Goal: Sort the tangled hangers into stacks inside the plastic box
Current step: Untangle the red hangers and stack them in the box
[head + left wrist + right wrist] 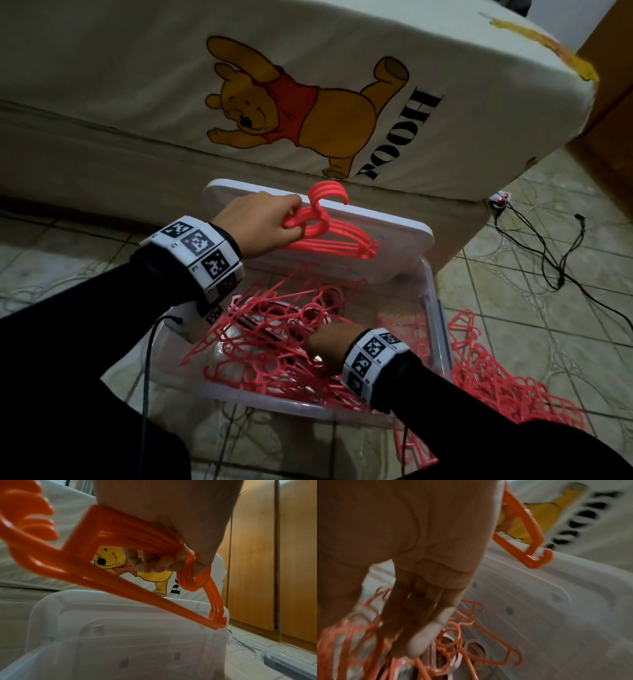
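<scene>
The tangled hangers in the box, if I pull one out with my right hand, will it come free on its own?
Probably not. The tangled hangers are thin, hooked and interlocked, so neighbours will likely lift too. They look light and slightly springy, so one may snap loose. The right hand reaches into the heap in the plastic box; the left hand grips an aligned stack.
</scene>
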